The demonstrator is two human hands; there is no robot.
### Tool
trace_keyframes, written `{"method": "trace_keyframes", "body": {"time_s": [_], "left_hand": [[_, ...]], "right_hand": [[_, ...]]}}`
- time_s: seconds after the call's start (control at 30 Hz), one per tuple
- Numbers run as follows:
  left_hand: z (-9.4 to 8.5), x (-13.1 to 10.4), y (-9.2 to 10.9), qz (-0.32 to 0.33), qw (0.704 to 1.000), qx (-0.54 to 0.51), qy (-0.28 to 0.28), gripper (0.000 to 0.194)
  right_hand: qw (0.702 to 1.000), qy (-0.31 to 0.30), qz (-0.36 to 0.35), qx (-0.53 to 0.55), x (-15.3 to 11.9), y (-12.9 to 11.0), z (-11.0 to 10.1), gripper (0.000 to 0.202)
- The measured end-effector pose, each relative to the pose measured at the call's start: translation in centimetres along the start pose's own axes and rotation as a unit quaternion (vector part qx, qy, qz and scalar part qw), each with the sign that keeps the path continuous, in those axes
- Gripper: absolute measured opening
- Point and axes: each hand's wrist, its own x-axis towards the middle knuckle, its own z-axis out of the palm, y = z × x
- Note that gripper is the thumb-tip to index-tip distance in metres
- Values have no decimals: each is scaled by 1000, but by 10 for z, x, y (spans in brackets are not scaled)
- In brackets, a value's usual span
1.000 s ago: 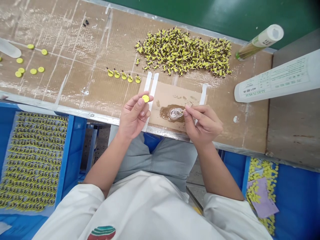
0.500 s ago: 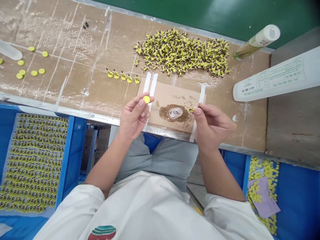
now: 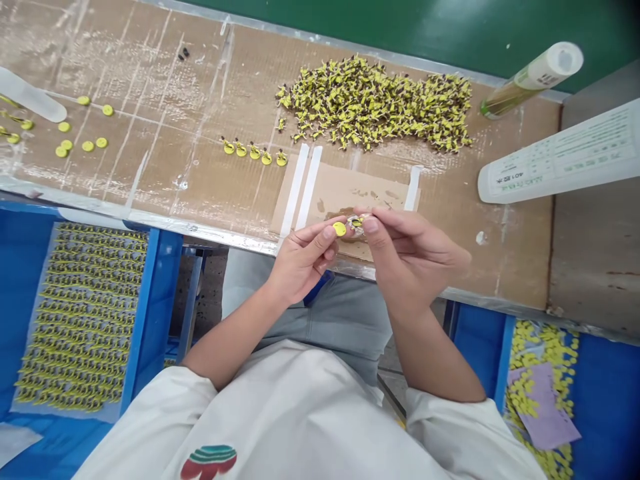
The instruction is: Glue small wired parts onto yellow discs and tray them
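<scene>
Between the thumb and fingers of my left hand is a round yellow disc base, its flat face turned up. My right hand pinches a small yellow-and-black figurine close beside the disc; whether the two touch I cannot tell. Both hands are over the front of a taped cardboard sheet with a wet brown patch, mostly hidden by the fingers. Left of the sheet, several figurines on yellow bases stand in a row. A large heap of loose figurines lies behind.
Loose yellow discs are scattered at the left. A large white bottle and a slimmer bottle are on the right. Below the bench, one blue bin holds rows of finished-looking pieces; another holds loose yellow discs and purple paper.
My left hand has moved right and nearer my body with the disc. My right hand has shifted slightly left, bringing the figurine close to the disc. The view has shifted slightly.
</scene>
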Motion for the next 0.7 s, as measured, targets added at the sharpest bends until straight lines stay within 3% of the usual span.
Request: {"method": "trace_keyframes", "body": {"time_s": [0.3,0.7], "left_hand": [[5,1,1,-5,1000,-3,-6,30],[2,2,1,7,1000,2,-10,31]], "right_hand": [[999,7,6,42,-3,9,2,13],[999,-10,-41,31,-3,9,2,16]]}}
